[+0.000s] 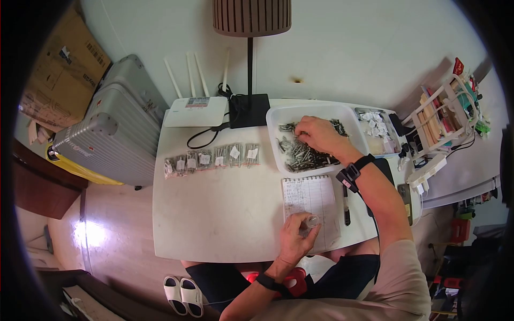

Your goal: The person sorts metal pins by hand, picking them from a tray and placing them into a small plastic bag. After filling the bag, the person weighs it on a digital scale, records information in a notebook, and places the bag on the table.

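My right hand (pixel 319 134) reaches into a white plastic tray (pixel 272 140) of many metal screws (pixel 306 156). Its fingertips are closed together among the screws, and what they pinch, if anything, is hidden. My left hand (pixel 297 238) is closed around a small clear container (pixel 312 221) above the lower part of a spiral notepad (pixel 310 193) with handwriting. A black pen (pixel 346 206) lies to the right of the notepad. Small clear bags with white labels (pixel 220 156) form a row on the table's left half.
On the white table (pixel 209 214), a router (pixel 196 112) and a lamp base (pixel 250 109) stand at the back. A second tray with white paper pieces (pixel 376 125) is at the right, near a rack (pixel 439 117). A grey suitcase (pixel 101 134) stands left of the table.
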`<action>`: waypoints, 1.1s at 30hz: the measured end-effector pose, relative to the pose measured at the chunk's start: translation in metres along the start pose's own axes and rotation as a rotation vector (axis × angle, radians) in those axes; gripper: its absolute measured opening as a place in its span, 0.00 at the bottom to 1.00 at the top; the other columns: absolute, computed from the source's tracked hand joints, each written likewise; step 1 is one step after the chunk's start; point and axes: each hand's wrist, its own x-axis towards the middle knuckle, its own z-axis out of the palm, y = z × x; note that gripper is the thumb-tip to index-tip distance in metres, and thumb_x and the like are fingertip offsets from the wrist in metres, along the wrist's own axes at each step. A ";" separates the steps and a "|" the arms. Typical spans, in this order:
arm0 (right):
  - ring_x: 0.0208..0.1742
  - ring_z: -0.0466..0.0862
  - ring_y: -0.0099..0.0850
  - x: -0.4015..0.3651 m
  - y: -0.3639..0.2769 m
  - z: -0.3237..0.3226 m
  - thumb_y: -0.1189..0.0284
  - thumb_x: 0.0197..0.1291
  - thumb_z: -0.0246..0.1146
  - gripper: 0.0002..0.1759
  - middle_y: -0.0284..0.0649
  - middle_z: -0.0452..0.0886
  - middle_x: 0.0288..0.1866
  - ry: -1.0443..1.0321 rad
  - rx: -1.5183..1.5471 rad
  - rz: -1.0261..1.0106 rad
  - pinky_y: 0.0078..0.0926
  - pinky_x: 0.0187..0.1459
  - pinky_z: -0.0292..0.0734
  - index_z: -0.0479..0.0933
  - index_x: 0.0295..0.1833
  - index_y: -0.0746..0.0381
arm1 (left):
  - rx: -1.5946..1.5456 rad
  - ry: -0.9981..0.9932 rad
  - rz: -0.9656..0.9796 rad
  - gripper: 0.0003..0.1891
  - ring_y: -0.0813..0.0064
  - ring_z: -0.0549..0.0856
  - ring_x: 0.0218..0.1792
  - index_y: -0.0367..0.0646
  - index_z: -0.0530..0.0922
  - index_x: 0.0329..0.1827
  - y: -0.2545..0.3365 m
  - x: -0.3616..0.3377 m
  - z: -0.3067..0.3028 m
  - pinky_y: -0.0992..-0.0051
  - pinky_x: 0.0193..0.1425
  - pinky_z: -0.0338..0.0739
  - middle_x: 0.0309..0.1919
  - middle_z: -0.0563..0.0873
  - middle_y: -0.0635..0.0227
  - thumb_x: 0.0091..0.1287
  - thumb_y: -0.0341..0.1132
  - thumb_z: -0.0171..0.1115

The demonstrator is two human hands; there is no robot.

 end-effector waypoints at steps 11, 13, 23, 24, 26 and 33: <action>0.38 0.79 0.19 -0.084 -0.042 -0.035 0.76 0.73 0.58 0.04 0.33 0.82 0.37 0.001 0.855 0.229 0.20 0.42 0.75 0.74 0.48 0.66 | -0.039 0.061 0.005 0.17 0.70 0.81 0.31 0.44 0.81 0.47 -0.021 -0.007 0.011 0.70 0.37 0.78 0.35 0.83 0.65 0.56 0.32 0.76; 0.38 0.79 0.19 -0.104 -0.054 -0.033 0.77 0.72 0.57 0.05 0.33 0.82 0.36 0.017 0.935 0.224 0.21 0.41 0.76 0.74 0.50 0.65 | -0.047 0.070 0.024 0.17 0.70 0.81 0.31 0.44 0.81 0.47 -0.019 -0.006 0.012 0.70 0.37 0.78 0.35 0.83 0.65 0.56 0.31 0.76; 0.39 0.81 0.20 -0.156 -0.096 -0.039 0.79 0.66 0.65 0.06 0.33 0.86 0.39 -0.096 0.883 0.193 0.22 0.43 0.78 0.83 0.47 0.66 | 0.036 0.080 0.037 0.18 0.69 0.82 0.30 0.42 0.80 0.47 -0.010 -0.003 0.008 0.70 0.35 0.78 0.36 0.85 0.62 0.56 0.31 0.77; 0.37 0.83 0.22 -0.157 -0.100 -0.044 0.78 0.64 0.66 0.06 0.35 0.86 0.37 -0.143 0.777 0.155 0.23 0.41 0.78 0.83 0.46 0.65 | 0.040 0.078 0.036 0.18 0.68 0.83 0.30 0.42 0.80 0.47 -0.010 -0.003 0.008 0.70 0.35 0.79 0.36 0.85 0.62 0.56 0.31 0.77; 0.35 0.84 0.24 -0.157 -0.107 -0.050 0.77 0.63 0.68 0.06 0.37 0.87 0.35 -0.189 0.669 0.116 0.24 0.39 0.79 0.84 0.45 0.64 | 0.032 0.082 0.049 0.18 0.68 0.83 0.30 0.42 0.80 0.47 -0.011 -0.002 0.009 0.70 0.35 0.80 0.36 0.85 0.61 0.56 0.31 0.77; 0.31 0.85 0.44 -0.149 -0.120 -0.039 0.69 0.59 0.66 0.08 0.45 0.86 0.30 -0.359 0.394 0.118 0.38 0.37 0.78 0.84 0.42 0.60 | 0.062 0.063 0.058 0.18 0.67 0.84 0.30 0.41 0.79 0.47 -0.011 -0.001 0.008 0.70 0.35 0.81 0.36 0.85 0.60 0.56 0.31 0.76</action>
